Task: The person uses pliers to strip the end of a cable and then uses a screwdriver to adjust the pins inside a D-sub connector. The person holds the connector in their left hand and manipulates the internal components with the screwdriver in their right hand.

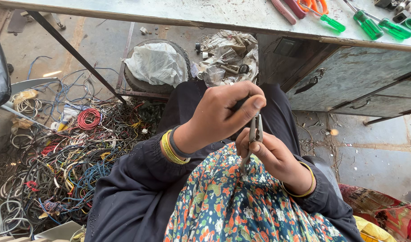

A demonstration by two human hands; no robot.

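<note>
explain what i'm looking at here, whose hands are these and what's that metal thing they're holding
This is a single picture from a camera worn on a person's head, looking down at their own lap and two bare hands. The left hand grips the dark handles of a pair of pliers, whose metal jaws point down. The right hand sits just below, at the jaws; whatever it pinches there is too small to make out. Both wrists wear yellow bangles. Above runs a workbench with green-handled screwdrivers on it. On the floor to the left lies a big tangle of coloured wires.
</note>
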